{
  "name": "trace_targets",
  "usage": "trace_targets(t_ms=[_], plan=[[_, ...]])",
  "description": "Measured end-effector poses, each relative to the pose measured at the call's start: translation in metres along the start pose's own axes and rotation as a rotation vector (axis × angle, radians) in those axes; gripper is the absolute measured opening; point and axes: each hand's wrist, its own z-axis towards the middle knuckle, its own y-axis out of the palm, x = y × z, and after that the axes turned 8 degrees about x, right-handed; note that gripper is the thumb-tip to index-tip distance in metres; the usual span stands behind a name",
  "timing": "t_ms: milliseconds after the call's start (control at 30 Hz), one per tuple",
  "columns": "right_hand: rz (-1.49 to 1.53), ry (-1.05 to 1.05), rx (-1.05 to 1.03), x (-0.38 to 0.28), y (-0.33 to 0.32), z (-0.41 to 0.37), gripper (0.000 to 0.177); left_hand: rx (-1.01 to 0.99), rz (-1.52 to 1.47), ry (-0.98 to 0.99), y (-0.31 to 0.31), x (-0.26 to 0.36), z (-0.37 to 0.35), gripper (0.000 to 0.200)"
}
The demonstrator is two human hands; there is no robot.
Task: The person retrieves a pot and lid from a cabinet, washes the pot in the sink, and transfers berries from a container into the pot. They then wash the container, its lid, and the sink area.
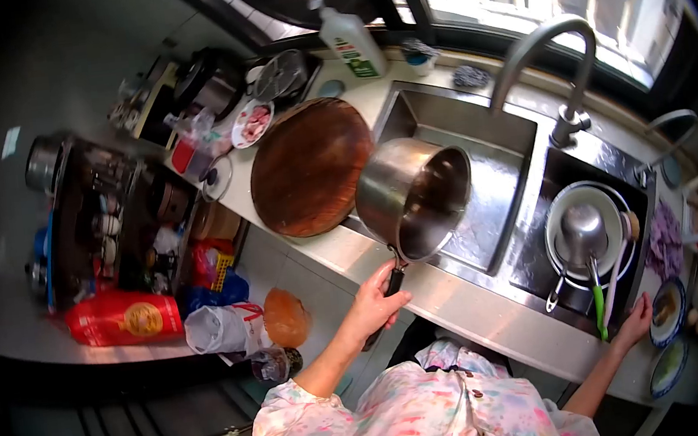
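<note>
My left hand [379, 300] is wrapped round the black handle [395, 280] of a metal saucepan [389, 192]. The saucepan is tipped on its side, its mouth facing right over the large sink basin [496, 202]. My right hand [635, 322] is beside the small basin's right edge, close to a blue-rimmed dish [668, 312]; its fingers are extended and hold nothing that I can see. Inside the small basin, a metal ladle [583, 232] with a green handle rests on white bowls [554, 241]. A round wooden chopping board [310, 167] lies left of the saucepan.
A curved faucet [546, 31] rises behind the sink. On the counter at left are a bowl of raw meat [254, 123], a glass lid [217, 181] and a white bottle [350, 41]. Another dish [669, 367] sits at right. Bags, one red [126, 318], crowd the lower left.
</note>
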Motion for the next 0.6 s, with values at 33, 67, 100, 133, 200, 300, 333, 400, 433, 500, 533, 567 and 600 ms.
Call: trace_targets(t_ms=[33, 67, 100, 133, 200, 300, 333, 400, 433, 500, 533, 567, 600], plan=[[0.009, -0.068, 0.017, -0.031, 0.009, -0.02, 0.029, -0.018, -0.104, -0.025, -0.01, 0.001, -0.002, 0.057], [0.082, -0.037, -0.012, -0.052, 0.021, -0.035, 0.028, -0.039, -0.207, -0.05, -0.02, 0.005, -0.006, 0.056], [0.154, -0.003, -0.042, -0.071, 0.034, -0.052, 0.028, -0.061, -0.308, -0.073, -0.033, 0.008, -0.01, 0.056], [0.126, -0.03, -0.142, -0.088, 0.045, -0.067, 0.028, -0.117, -0.405, -0.094, -0.046, 0.009, -0.013, 0.055], [0.182, -0.086, -0.314, -0.16, 0.079, -0.133, 0.026, -0.157, -0.535, -0.111, -0.081, 0.005, -0.021, 0.054], [0.253, -0.142, -0.583, -0.231, 0.126, -0.236, 0.019, -0.177, -0.657, -0.141, -0.142, -0.012, -0.035, 0.053], [0.267, -0.196, -0.698, -0.252, 0.14, -0.272, 0.017, -0.17, -0.7, -0.147, -0.163, -0.016, -0.041, 0.054], [0.271, -0.282, -0.892, -0.286, 0.169, -0.341, 0.016, -0.166, -0.764, -0.145, -0.208, -0.035, -0.049, 0.053], [0.262, -0.308, -0.972, -0.298, 0.184, -0.374, 0.016, -0.124, -0.79, -0.113, -0.229, -0.045, -0.052, 0.05], [0.215, -0.376, -1.078, -0.318, 0.212, -0.435, 0.015, -0.041, -0.83, -0.065, -0.268, -0.062, -0.059, 0.044], [0.228, -0.362, -1.132, -0.327, 0.225, -0.464, 0.014, -0.025, -0.844, -0.038, -0.286, -0.071, -0.06, 0.043], [0.242, -0.347, -1.185, -0.336, 0.236, -0.491, 0.014, 0.001, -0.853, -0.013, -0.305, -0.077, -0.058, 0.043], [0.262, -0.348, -1.239, -0.346, 0.243, -0.517, 0.014, 0.027, -0.861, 0.008, -0.322, -0.083, -0.057, 0.042]])
